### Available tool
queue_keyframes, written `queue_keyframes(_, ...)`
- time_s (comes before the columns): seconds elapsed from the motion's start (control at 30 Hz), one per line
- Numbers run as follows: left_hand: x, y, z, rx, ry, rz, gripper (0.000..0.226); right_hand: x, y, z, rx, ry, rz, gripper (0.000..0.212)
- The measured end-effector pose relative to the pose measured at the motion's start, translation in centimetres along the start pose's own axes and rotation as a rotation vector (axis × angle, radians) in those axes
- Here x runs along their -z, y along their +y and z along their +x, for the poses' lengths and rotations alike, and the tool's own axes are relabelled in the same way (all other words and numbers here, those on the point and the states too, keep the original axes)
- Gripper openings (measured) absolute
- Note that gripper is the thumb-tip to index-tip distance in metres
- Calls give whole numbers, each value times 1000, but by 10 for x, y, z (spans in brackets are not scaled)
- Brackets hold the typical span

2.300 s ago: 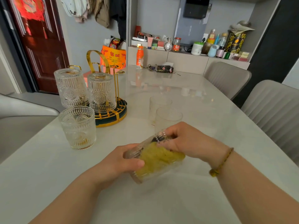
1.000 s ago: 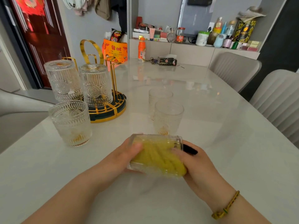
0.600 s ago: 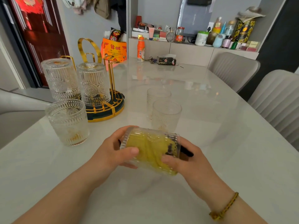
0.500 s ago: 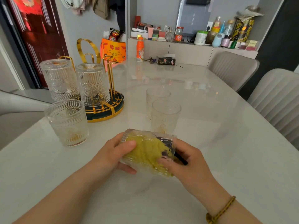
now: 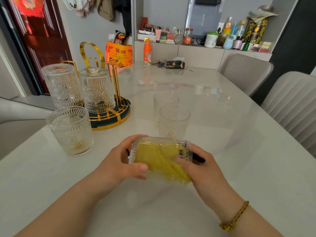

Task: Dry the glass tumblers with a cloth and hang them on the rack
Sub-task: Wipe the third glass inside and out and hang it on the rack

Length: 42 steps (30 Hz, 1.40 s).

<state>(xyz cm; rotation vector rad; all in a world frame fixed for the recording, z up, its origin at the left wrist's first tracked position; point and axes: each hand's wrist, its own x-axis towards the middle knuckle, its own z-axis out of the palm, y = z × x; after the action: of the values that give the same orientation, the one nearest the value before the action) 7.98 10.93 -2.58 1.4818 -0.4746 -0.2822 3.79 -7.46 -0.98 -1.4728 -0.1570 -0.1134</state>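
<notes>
A ribbed glass tumbler (image 5: 153,142) lies on its side between my hands, just above the white table (image 5: 222,151). A yellow cloth (image 5: 162,161) is stuffed inside it. My left hand (image 5: 123,163) grips the tumbler's base end, thumb across the front. My right hand (image 5: 200,168) holds the mouth end, fingers on the cloth. The gold and dark rack (image 5: 109,115) stands at the left with two tumblers (image 5: 97,89) (image 5: 61,84) hung upside down on it. Three upright tumblers stand on the table: one near the rack (image 5: 71,130) and two behind my hands (image 5: 173,122) (image 5: 165,103).
Two padded chairs (image 5: 290,106) line the table's right side. An orange bottle (image 5: 147,53), keys and a dark packet (image 5: 174,64) lie at the far end. A cluttered shelf (image 5: 205,38) runs behind. A grey seat (image 5: 17,108) sits at the left.
The tumbler has turned in my hands, from tilted toward me to lying sideways. My right hand has moved from over the top to the mouth end, working the cloth inside.
</notes>
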Motion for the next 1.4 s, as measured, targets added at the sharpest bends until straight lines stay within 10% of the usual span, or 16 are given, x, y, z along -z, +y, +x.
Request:
queue_keyframes(0.17,-2,0,0,61,33,24,94,-4,0,-5,286,-104,-317,29)
queue_keyframes(0.47,0,-1,-2,18,-90,-34,106,-1,7,1,-186,-1,366,22)
queue_keyframes(0.8,0,-4,2,96,15,3,94,-5,0,-7,278,-94,-255,24)
queue_keyframes(1.1,-2,-3,1,52,-80,-57,106,-3,10,0,-196,-14,351,22)
queue_keyframes(1.4,-1,-3,-1,128,-81,-74,98,-10,1,-7,221,-3,-234,28)
